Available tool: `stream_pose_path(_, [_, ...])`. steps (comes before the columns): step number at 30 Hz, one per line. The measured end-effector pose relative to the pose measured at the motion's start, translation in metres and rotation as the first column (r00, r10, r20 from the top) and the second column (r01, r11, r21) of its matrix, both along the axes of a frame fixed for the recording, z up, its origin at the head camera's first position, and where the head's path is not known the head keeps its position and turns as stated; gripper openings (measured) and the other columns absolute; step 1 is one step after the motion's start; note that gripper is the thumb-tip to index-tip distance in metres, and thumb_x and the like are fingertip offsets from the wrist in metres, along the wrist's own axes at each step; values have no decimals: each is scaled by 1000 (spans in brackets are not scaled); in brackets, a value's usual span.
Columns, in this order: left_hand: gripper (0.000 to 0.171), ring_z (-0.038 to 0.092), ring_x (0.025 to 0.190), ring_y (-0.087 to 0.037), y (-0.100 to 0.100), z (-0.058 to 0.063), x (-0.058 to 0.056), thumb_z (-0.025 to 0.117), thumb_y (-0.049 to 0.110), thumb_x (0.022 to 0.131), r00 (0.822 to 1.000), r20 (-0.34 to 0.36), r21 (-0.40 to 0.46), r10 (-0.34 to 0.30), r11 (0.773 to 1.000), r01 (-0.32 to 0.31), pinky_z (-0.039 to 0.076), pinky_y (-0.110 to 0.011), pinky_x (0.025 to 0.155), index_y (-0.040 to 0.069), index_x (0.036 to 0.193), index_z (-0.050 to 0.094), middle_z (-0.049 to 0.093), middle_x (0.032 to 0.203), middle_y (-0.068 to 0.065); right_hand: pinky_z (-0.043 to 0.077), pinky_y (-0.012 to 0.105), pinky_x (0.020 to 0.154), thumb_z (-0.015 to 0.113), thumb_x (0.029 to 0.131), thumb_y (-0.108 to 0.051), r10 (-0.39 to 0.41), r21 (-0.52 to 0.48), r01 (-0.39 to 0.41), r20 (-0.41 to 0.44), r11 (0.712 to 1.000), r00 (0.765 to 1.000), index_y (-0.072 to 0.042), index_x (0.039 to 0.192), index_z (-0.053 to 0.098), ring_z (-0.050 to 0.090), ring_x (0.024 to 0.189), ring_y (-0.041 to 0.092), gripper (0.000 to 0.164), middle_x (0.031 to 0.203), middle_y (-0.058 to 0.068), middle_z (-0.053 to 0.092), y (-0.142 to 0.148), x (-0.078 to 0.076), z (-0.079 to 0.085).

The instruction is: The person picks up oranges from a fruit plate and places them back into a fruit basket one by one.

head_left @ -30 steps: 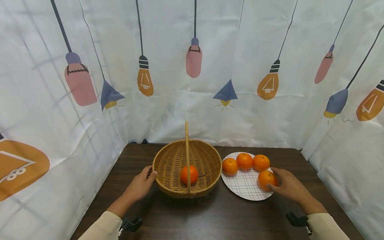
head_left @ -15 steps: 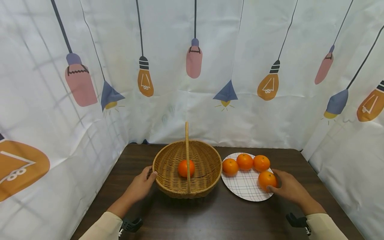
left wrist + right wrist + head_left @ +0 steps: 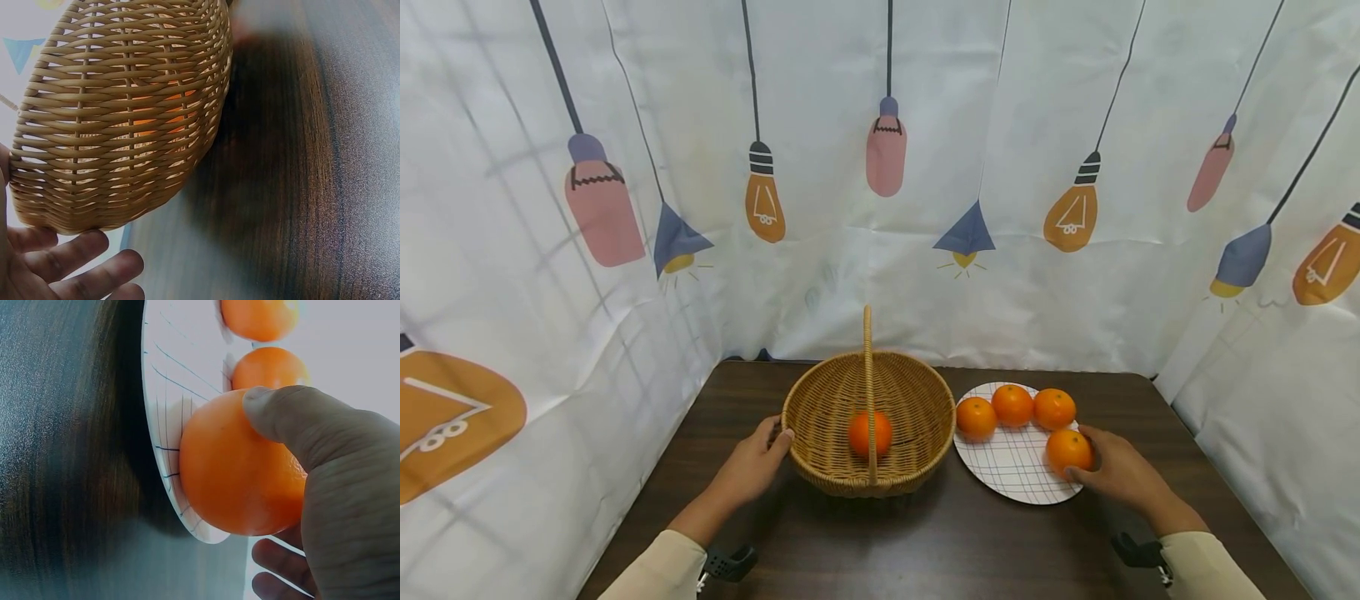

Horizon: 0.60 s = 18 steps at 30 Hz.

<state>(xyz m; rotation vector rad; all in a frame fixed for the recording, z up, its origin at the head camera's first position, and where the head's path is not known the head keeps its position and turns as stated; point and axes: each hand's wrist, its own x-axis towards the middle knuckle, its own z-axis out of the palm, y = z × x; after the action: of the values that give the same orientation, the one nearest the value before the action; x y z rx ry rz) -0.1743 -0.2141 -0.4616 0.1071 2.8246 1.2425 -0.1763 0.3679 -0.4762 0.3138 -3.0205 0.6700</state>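
A wicker basket [image 3: 820, 408] with a tall arched handle [image 3: 868, 367] stands on the table, and one orange [image 3: 880, 433] lies inside it behind the handle. My left hand [image 3: 756, 462] holds the basket's left rim, thumb at the edge and fingers along the outside weave [image 3: 119, 125]. To the right is a white plate [image 3: 1011, 475] with a checked pattern. Three oranges [image 3: 1012, 405] sit along its back and left side. My right hand [image 3: 1123, 471] grips another orange [image 3: 237, 469] at the plate's right edge, its thumb over the top; the other fingers are partly hidden.
The dark wooden table [image 3: 887, 550] runs back to a white curtain [image 3: 850, 275] printed with lamps and bulbs, which also hangs at both sides. Dark bands [image 3: 730, 562] are on both wrists. The basket's right rim nearly meets the plate.
The orange in the basket rolled a little toward the back, then came forward again. Both hands have stayed nearly still on the basket and the plate's orange.
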Motion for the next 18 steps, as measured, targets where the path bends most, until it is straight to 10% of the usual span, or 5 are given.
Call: stream_pose_path(18, [62, 56, 127, -41, 1, 2, 3, 40, 41, 112, 1000, -5, 3, -17, 1000, 17, 46, -60, 100, -2, 155, 31, 57, 140, -24, 50, 61, 92, 86, 81, -48, -14, -3, 14, 11, 1000, 1000, 11, 137, 52, 62, 108, 37, 89, 129, 29, 61, -4, -3, -7])
